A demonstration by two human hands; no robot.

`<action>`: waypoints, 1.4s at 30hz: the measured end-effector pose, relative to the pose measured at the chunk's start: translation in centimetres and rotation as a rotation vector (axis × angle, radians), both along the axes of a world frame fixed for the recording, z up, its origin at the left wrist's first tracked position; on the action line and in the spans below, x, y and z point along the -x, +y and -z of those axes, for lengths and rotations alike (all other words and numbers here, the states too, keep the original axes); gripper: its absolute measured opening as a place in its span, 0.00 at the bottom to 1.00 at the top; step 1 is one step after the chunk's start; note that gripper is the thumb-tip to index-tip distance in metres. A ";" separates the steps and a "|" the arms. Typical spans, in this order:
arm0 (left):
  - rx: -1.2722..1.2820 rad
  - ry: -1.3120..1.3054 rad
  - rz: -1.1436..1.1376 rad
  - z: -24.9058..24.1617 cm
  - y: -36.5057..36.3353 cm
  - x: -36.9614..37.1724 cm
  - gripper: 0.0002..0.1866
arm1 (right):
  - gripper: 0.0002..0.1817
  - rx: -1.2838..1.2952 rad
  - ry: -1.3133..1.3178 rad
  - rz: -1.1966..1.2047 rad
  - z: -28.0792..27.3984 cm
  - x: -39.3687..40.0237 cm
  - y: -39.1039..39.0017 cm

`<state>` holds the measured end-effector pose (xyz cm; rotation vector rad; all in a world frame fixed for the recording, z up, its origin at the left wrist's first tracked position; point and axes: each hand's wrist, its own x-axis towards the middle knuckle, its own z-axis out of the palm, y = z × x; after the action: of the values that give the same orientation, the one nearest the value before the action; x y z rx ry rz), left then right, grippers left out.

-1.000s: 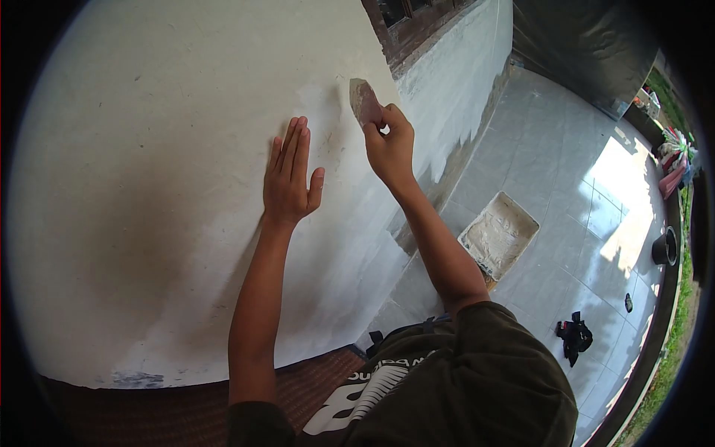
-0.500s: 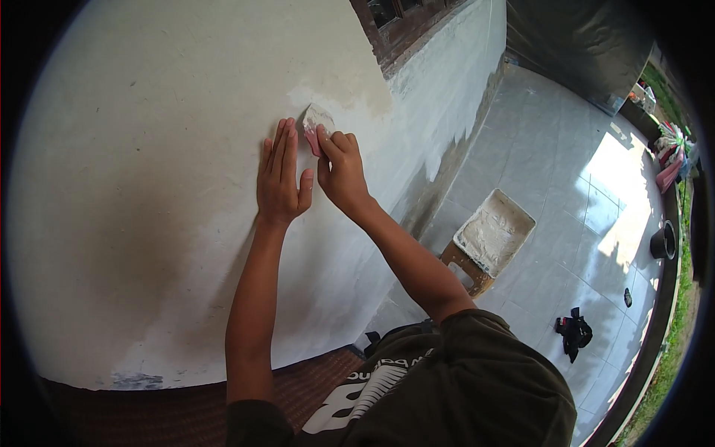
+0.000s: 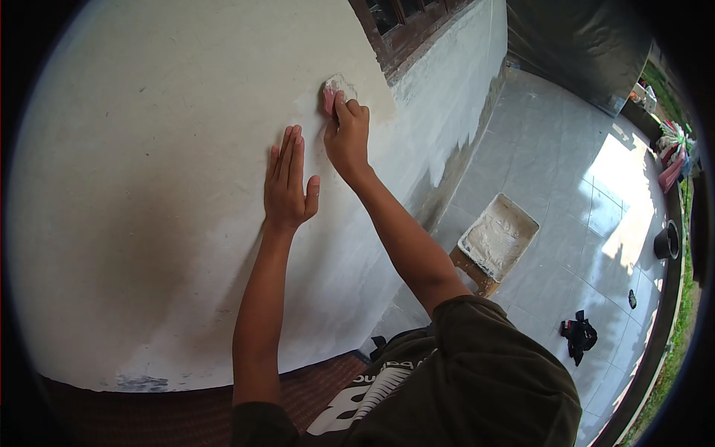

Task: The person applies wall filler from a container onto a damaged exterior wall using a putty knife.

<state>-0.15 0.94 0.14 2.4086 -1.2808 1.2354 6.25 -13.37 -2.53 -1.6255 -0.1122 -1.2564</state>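
Observation:
My right hand (image 3: 347, 138) is closed round a pinkish-red putty knife (image 3: 330, 99), whose whitish, putty-smeared end (image 3: 339, 82) lies against the wall. My left hand (image 3: 287, 185) rests flat on the wall (image 3: 179, 119), lower and to the left, fingers pointing up and thumb out to the side. It holds nothing. Around the knife the wall is beige, with paler, whiter coating further down. Behind my right arm, a white tray (image 3: 535, 226) of whitish putty (image 3: 497, 237) sits on a brown stool (image 3: 477, 274).
A dark wooden window frame (image 3: 406, 41) is set in the wall at the top. Grey floor tiles (image 3: 551, 186) stretch to the right. On them lies a black bundle (image 3: 579, 339), and a dark bucket (image 3: 666, 242) stands near the edge. A dark sheet (image 3: 581, 45) hangs at the upper right.
My right hand has moved the putty knife up and slightly right along the wall. My left hand stays flat on the wall, appearing slightly further right and lower.

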 end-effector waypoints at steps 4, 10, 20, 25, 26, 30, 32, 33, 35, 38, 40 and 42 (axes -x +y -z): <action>0.040 -0.020 0.016 -0.1 0.0 0.1 0.31 | 0.28 0.079 -0.009 -0.132 1.5 6.5 1.9; 0.037 -0.029 0.018 0.0 -0.1 0.2 0.31 | 0.27 -0.147 -0.006 -0.186 3.0 6.9 -1.7; 0.039 -0.003 0.015 -0.1 -0.2 0.2 0.32 | 0.28 0.072 -0.054 -0.054 0.8 3.2 2.0; 0.036 -0.007 0.031 0.1 0.0 0.1 0.32 | 0.28 0.018 -0.044 -0.221 4.1 8.6 2.1; 0.038 -0.008 0.032 0.0 0.0 0.0 0.32 | 0.27 -0.002 -0.027 -0.238 4.4 9.0 1.4; 0.023 -0.010 0.009 0.1 0.0 0.1 0.32 | 0.25 -0.117 -0.078 -0.127 3.3 6.3 -1.4; 0.022 -0.010 0.009 0.0 -0.1 0.2 0.32 | 0.24 -0.140 -0.085 -0.087 1.7 3.8 -2.5; 0.021 -0.013 0.010 0.0 -0.1 0.1 0.32 | 0.24 -0.133 -0.089 -0.008 0.7 2.5 -2.6; 0.021 -0.011 0.012 0.0 -0.1 0.1 0.32 | 0.24 -0.129 -0.093 0.073 -0.3 1.3 -1.9; 0.032 -0.015 0.022 0.1 0.0 0.1 0.32 | 0.27 0.003 -0.059 0.035 -0.6 1.0 0.7; 0.025 -0.015 0.011 0.0 0.0 0.2 0.32 | 0.27 0.075 -0.074 -0.037 0.2 3.6 1.7; 0.020 -0.017 0.001 0.0 -0.2 0.2 0.32 | 0.27 0.097 -0.095 -0.154 1.8 6.8 2.0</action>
<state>-0.39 0.69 0.15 2.3886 -1.2684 1.2655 -0.50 -11.33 -4.34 -1.6072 -0.3560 -1.2249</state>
